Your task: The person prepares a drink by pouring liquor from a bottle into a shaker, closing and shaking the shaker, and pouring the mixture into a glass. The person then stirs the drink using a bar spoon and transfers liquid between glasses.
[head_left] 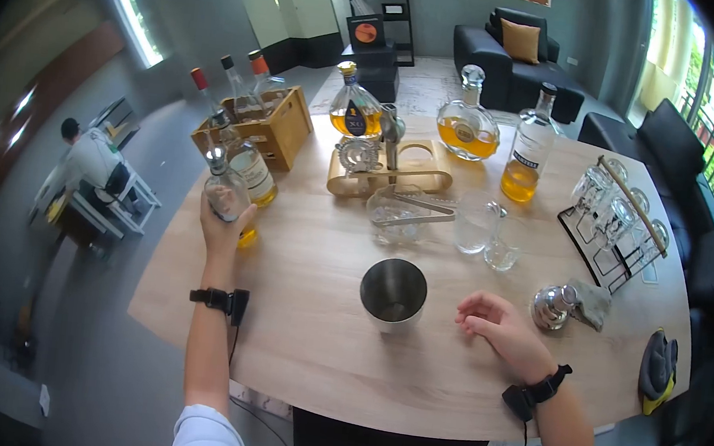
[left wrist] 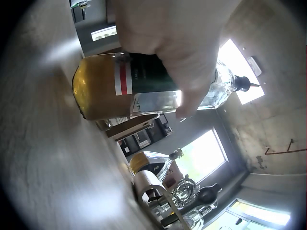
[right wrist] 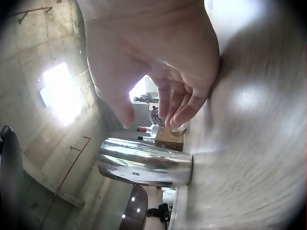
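Note:
On the left of the table my left hand (head_left: 225, 220) grips a glass liquor bottle (left wrist: 98, 88) round its middle. Amber liquid fills its lower part, a dark green label with a red and white band wraps it, and a dark pourer tops it. Fingers cover part of the label. My right hand (head_left: 506, 333) rests at the table with loosely bent fingers and nothing in them. Left of that hand stands a steel shaker tin (head_left: 393, 296), upright with its mouth up. On the right lies a shiny shaker top (head_left: 553, 308) beside a grey cloth (head_left: 592, 305).
Behind the tin are a glass ice bowl (head_left: 396, 227) with tongs (head_left: 419, 213), clear glasses (head_left: 476, 227), and a wooden bar-tool stand (head_left: 431, 181). Several liquor bottles line the back. A wooden crate (head_left: 284, 133) stands back left, a glass rack (head_left: 614, 220) at right.

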### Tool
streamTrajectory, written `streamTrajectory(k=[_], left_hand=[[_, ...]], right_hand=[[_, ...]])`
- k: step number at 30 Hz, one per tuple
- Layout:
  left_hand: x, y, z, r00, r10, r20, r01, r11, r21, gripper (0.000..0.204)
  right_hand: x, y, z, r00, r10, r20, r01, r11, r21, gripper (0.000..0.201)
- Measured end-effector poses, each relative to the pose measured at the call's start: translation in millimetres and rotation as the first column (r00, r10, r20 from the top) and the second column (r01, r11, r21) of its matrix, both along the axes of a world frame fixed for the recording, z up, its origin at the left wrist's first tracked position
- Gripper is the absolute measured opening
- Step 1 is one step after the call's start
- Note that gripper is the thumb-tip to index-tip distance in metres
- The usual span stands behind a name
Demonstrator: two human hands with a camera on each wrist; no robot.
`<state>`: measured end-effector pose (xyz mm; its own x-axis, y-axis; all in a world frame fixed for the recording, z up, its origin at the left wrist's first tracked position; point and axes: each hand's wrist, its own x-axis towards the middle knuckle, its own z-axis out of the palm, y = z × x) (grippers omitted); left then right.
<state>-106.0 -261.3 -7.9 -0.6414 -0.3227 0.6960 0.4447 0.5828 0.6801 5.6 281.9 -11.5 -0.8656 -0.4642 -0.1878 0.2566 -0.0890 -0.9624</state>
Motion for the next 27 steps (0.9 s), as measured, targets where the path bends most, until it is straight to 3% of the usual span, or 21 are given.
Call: streamTrajectory(k=[2, 3, 5, 6, 10, 12, 13, 16, 18, 19, 22, 27], left_hand=[[2.0, 14.0, 15.8, 0.996, -0.092, 0.006, 0.091, 0.971, -0.222, 0.069], [2.3, 19.7, 23.4, 0.993, -0.117, 0.020, 0.118, 0.970, -0.213, 0.069], [6.8, 42.4, 64.3, 0.888, -0.415, 0.199, 0.434, 0.899, -0.062, 0.076], [3.1, 44.3, 81.2, 0.876, -0.380, 0.299, 0.445, 0.875, -0.192, 0.084], [6.2, 85.8, 135.5, 0.778, -0.424, 0.463, 0.560, 0.802, -0.206, 0.086], [11.3, 107.8, 150.4, 0.755, -0.311, 0.578, 0.583, 0.723, -0.372, 0.083], [10.4, 112.1, 149.3, 0.752, -0.318, 0.577, 0.588, 0.718, -0.371, 0.083], [9.2, 118.4, 141.5, 0.769, -0.338, 0.542, 0.590, 0.701, -0.400, 0.082], [13.6, 119.2, 144.1, 0.871, -0.291, 0.395, 0.478, 0.687, -0.547, 0.076], [13.0, 116.9, 142.8, 0.867, -0.275, 0.416, 0.477, 0.700, -0.532, 0.076], [10.8, 107.4, 147.1, 0.961, -0.250, 0.118, 0.260, 0.675, -0.690, 0.065], [28.5, 107.9, 161.9, 0.983, -0.176, 0.046, 0.152, 0.656, -0.739, 0.062]], right_hand=[[1.4, 0.5, 1.2, 1.000, 0.012, 0.024, -0.012, 1.000, -0.018, 0.021], [2.2, 1.0, 0.1, 0.999, -0.013, 0.039, 0.013, 1.000, -0.011, 0.021], [-0.4, 2.7, -4.8, 0.998, 0.066, 0.001, -0.066, 0.997, -0.039, 0.024], [-0.7, 3.9, -8.7, 0.999, 0.051, 0.005, -0.050, 0.998, -0.033, 0.024], [-1.6, 3.5, -13.9, 0.993, 0.105, -0.060, -0.106, 0.994, -0.017, 0.029], [-2.4, 3.2, -13.6, 0.990, 0.112, -0.086, -0.114, 0.993, -0.020, 0.031], [-2.1, 3.8, -14.1, 0.991, 0.112, -0.070, -0.114, 0.993, -0.016, 0.031], [-1.7, 3.9, -12.8, 0.994, 0.102, -0.047, -0.102, 0.995, 0.006, 0.032], [-0.7, 1.9, -12.7, 0.993, 0.113, -0.021, -0.113, 0.993, 0.019, 0.032], [-1.9, 3.1, -12.9, 0.994, 0.105, -0.017, -0.105, 0.994, 0.013, 0.032], [-0.9, 2.2, -11.3, 0.994, 0.114, -0.002, -0.114, 0.993, 0.006, 0.032], [-5.9, 3.6, -14.8, 0.993, 0.117, -0.034, -0.117, 0.993, 0.001, 0.033]])
